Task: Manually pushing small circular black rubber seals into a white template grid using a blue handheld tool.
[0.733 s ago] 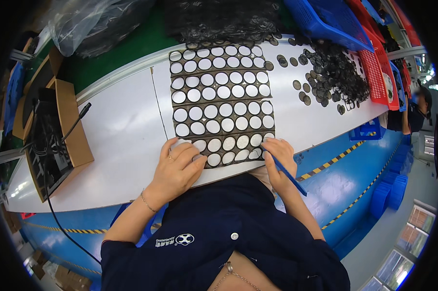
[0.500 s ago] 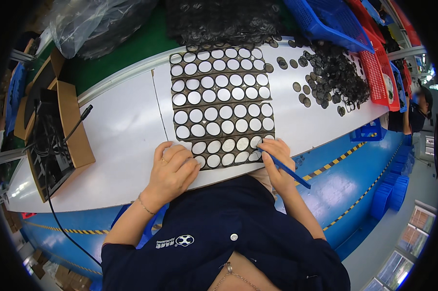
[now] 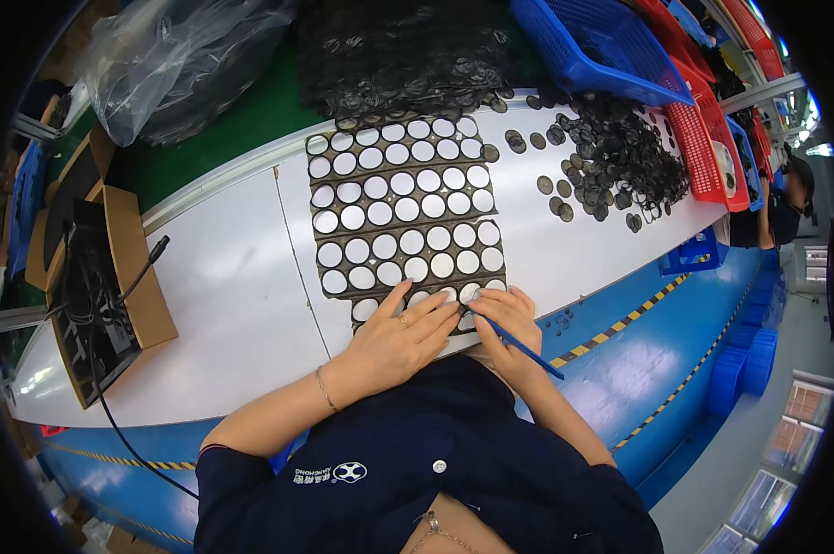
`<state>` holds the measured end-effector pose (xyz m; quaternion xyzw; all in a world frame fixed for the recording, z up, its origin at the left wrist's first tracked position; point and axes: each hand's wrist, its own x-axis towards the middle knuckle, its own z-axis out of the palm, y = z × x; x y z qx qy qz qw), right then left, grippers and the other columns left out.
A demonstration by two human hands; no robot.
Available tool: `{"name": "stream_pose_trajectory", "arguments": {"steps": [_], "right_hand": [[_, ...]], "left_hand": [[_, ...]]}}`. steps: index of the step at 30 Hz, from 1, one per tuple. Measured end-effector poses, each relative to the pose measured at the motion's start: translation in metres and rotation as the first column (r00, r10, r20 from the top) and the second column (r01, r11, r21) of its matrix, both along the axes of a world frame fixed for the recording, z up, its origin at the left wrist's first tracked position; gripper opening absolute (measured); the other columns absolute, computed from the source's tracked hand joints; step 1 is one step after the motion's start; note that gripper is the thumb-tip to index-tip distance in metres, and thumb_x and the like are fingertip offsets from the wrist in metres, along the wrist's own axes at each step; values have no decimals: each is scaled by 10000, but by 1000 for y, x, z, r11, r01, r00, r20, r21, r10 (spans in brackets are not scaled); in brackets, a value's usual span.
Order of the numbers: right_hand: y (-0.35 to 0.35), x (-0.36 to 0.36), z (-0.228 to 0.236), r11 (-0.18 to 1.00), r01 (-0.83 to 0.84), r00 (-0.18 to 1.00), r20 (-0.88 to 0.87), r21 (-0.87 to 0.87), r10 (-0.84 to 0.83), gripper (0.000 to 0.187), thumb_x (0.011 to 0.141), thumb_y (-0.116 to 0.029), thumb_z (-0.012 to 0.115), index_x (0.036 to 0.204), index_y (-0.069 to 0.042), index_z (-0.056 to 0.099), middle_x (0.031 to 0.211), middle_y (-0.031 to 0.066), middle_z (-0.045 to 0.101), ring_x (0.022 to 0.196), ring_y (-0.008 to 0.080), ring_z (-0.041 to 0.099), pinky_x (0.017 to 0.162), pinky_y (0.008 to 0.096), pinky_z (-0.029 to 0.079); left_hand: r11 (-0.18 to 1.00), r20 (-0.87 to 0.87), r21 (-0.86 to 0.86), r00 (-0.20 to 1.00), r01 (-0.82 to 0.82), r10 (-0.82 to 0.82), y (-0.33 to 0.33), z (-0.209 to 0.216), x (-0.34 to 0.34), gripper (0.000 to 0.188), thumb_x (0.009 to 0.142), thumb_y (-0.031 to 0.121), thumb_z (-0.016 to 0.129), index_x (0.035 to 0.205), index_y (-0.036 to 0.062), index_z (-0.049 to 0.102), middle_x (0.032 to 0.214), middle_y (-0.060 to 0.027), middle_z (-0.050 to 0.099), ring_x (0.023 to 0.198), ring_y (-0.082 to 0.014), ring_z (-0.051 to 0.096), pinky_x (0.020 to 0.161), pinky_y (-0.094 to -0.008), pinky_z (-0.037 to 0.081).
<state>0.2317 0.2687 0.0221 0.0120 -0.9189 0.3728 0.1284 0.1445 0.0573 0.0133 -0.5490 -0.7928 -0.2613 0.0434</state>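
Observation:
On the white table lies a dark perforated sheet (image 3: 398, 230) with rows of round openings that look white. My left hand (image 3: 389, 346) rests flat over the sheet's near rows, fingers extended and slightly apart, covering several openings. Close beside it, my right hand (image 3: 511, 325) grips a slim blue tool (image 3: 533, 354), whose shaft points back toward me. The right fingertips are bent down at the sheet's near right corner, by a round opening. Whether the tool is tweezers or a stick I cannot tell, as its tip is hidden.
Loose black discs (image 3: 611, 171) are heaped on the table's right. Behind the sheet lies a dark stack (image 3: 398, 65). A blue basket (image 3: 574, 69) and a red basket (image 3: 697, 152) stand far right. At left are a carton (image 3: 146, 263) and clear plastic bag (image 3: 158, 74). Another person (image 3: 775, 212) is at far right.
My left hand has moved right from the sheet's left edge onto its near rows, flattening out. The right hand with the blue tool has shifted slightly left. The whole view has also shifted a little.

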Motion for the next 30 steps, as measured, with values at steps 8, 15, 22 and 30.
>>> {"name": "stream_pose_trajectory", "arguments": {"steps": [8, 15, 22, 30], "right_hand": [[-3, -6, -6, 972, -66, 989, -114, 226, 94, 232, 905, -84, 718, 1136, -63, 732, 1142, 65, 745, 1191, 239, 657, 1105, 464, 367], [2, -2, 6, 996, -9, 996, 91, -85, 17, 186, 943, -107, 688, 1112, -59, 750, 1132, 79, 752, 1204, 232, 656, 1120, 451, 364], [0, 0, 4, 997, 0, 997, 74, -71, 5, 195, 933, -100, 692, 1115, -60, 747, 1138, 81, 749, 1194, 242, 656, 1116, 457, 369], [-5, 2, -1, 993, -23, 999, -45, 116, 29, 233, 903, -89, 714, 1134, -68, 741, 1149, 87, 736, 1196, 255, 653, 1094, 467, 378]], "left_hand": [[1000, -30, -3, 1000, -4, 4, 0, -2, 1, 311, 887, 181, 720, 1182, 82, 719, 1315, -26, 649, 1331, -177, 555, 1140, -603, 368], [999, -27, 30, 999, -17, 18, 1, -5, 1, 318, 883, 170, 707, 1186, 75, 720, 1284, -33, 655, 1324, -190, 557, 1149, -617, 353], [999, -13, 40, 1000, -9, 9, 1, -5, 2, 303, 899, 172, 677, 1176, 61, 726, 1295, -51, 651, 1349, -200, 533, 1150, -629, 346], [1000, -6, 18, 1000, -7, 7, 2, -3, 3, 329, 879, 163, 721, 1196, 78, 716, 1296, -30, 663, 1311, -182, 576, 1161, -640, 331]]}}
